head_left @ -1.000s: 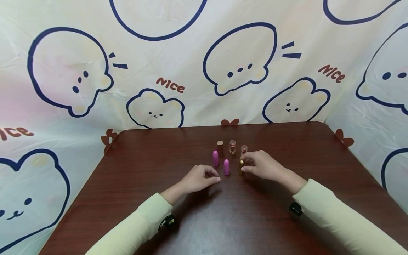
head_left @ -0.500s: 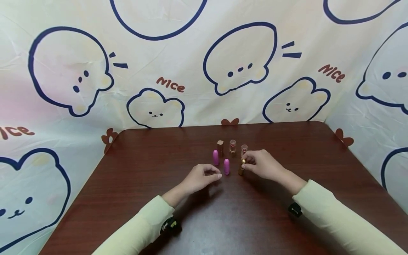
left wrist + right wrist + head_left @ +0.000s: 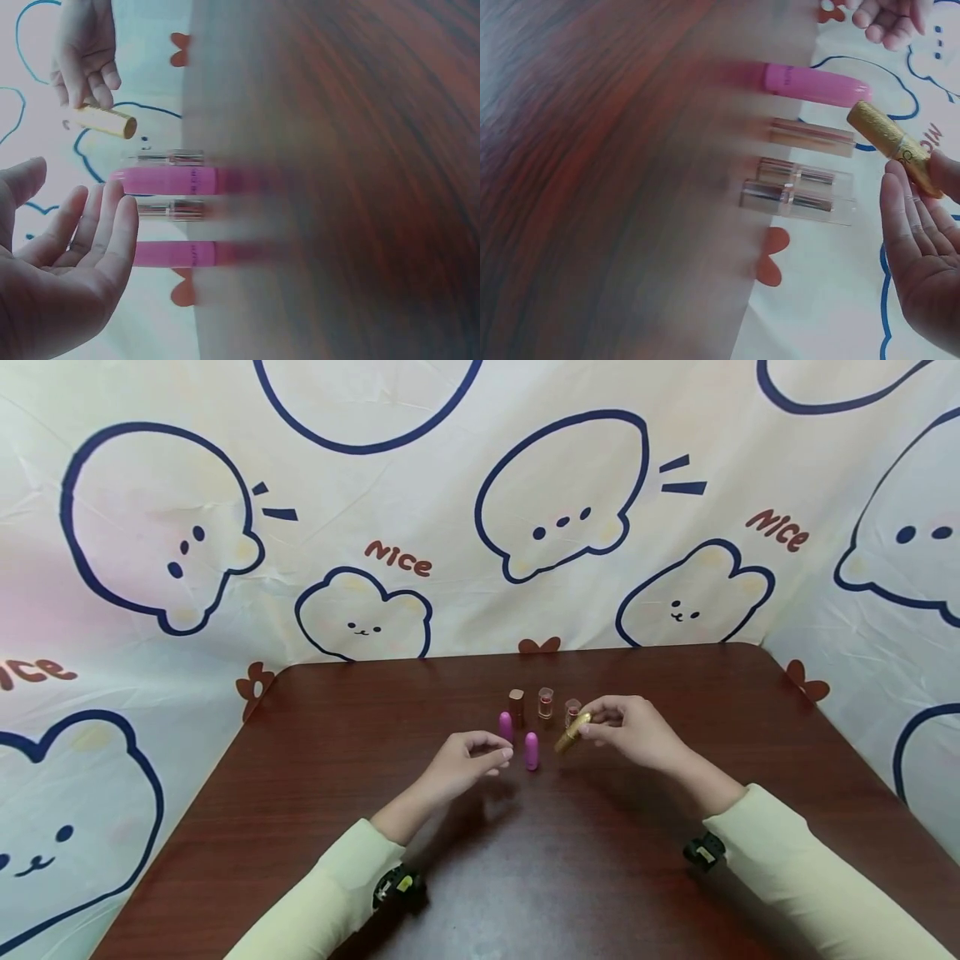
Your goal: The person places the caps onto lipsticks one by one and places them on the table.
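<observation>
My right hand (image 3: 637, 732) pinches a gold lipstick tube (image 3: 572, 734) by its upper end, between thumb and fingers. The tube is raised off the table and tilted, its lower end pointing left and down; the right wrist view shows its textured gold surface (image 3: 877, 129). Over the table to the left, my left hand (image 3: 459, 767) has its fingers loosely bent and nothing in them. Close by its fingertips stand two upright pink lipstick tubes, one in front (image 3: 532, 752) and one behind (image 3: 506, 725), partly hidden by that hand.
Behind the pink tubes stands a square rose-gold lipstick (image 3: 517, 703). Two lipsticks with clear caps, one at the back (image 3: 545, 703) and one nearer my right hand (image 3: 572, 710), stand to its right. The brown table (image 3: 300, 760) meets a printed cloth backdrop (image 3: 465, 610).
My right hand has lifted the gold lipstick tube from upright on the table and tilted it. My left hand has moved slightly up and back from the front pink tube.
</observation>
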A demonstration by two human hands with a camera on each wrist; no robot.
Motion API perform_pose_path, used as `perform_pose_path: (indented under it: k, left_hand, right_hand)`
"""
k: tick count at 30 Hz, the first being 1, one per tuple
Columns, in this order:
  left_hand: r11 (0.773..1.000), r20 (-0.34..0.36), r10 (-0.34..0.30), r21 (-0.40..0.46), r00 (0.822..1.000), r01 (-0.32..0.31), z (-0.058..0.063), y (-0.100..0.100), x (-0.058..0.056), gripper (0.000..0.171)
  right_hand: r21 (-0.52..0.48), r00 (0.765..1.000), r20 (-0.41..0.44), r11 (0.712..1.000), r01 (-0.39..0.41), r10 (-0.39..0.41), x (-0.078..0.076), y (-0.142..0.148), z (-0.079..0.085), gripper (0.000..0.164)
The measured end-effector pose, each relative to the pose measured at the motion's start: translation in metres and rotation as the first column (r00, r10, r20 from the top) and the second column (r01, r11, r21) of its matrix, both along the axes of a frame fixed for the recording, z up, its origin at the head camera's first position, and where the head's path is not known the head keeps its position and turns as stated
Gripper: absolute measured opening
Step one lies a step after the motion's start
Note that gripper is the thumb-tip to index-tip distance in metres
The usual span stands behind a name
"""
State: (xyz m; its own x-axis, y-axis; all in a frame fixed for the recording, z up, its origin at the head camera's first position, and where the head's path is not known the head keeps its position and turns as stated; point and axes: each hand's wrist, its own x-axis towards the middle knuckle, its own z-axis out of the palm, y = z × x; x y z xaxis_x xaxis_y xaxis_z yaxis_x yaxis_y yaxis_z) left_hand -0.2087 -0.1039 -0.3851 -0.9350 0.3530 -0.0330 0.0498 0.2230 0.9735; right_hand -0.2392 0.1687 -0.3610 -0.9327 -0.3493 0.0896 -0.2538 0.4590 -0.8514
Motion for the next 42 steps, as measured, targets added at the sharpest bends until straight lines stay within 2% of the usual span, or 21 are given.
perform_pose_path:
  k: [5,10,15,17,20,24,26,30,33,38,42]
  left_hand:
    - [0.995,0.060,0.063,0.078,0.996,-0.068,0.009,0.000,0.000,0.042]
    - [0.977,0.080,0.102,0.177,0.992,-0.115,0.024,0.003,0.004,0.040]
    - [0.938,0.075,0.128,0.315,0.989,-0.146,0.022,0.009,-0.001,0.042]
    - [0.912,0.070,0.143,0.378,0.987,-0.159,0.018,0.011,-0.006,0.042]
    - [0.875,0.056,0.145,0.460,0.988,-0.155,0.021,0.015,-0.007,0.043]
    - [0.816,0.050,0.146,0.558,0.988,-0.149,0.024,0.021,-0.010,0.048]
    - [0.780,0.052,0.151,0.607,0.987,-0.151,0.025,0.023,-0.011,0.049]
    - [0.690,0.057,0.162,0.707,0.985,-0.154,0.029,0.028,-0.013,0.049]
    - [0.634,0.068,0.166,0.756,0.984,-0.160,0.031,0.031,-0.014,0.045]
    - [0.572,0.084,0.180,0.802,0.980,-0.174,0.032,0.039,-0.014,0.033]
    - [0.536,0.076,0.195,0.827,0.978,-0.171,0.034,0.045,-0.014,0.026]
  right_hand:
    - [-0.137,0.998,0.062,0.990,0.029,-0.021,0.002,-0.001,0.010,0.030]
    - [-0.271,0.995,0.096,0.961,0.054,-0.029,0.004,-0.004,0.015,0.036]
    - [-0.378,0.990,0.135,0.921,0.095,-0.047,0.006,-0.008,0.021,0.040]
    - [-0.441,0.987,0.160,0.892,0.102,-0.033,0.007,-0.011,0.023,0.041]
    - [-0.542,0.983,0.183,0.835,0.100,0.000,0.008,-0.017,0.026,0.040]
    - [-0.620,0.977,0.211,0.775,0.119,0.019,0.009,-0.024,0.030,0.039]
    - [-0.653,0.974,0.225,0.745,0.137,0.018,0.009,-0.028,0.031,0.040]
    - [-0.717,0.970,0.241,0.680,0.153,0.036,0.010,-0.037,0.034,0.041]
    - [-0.751,0.969,0.240,0.644,0.149,0.056,0.011,-0.043,0.034,0.039]
    - [-0.794,0.967,0.244,0.588,0.156,0.073,0.012,-0.051,0.035,0.037]
    - [-0.813,0.965,0.252,0.557,0.168,0.075,0.013,-0.058,0.036,0.037]
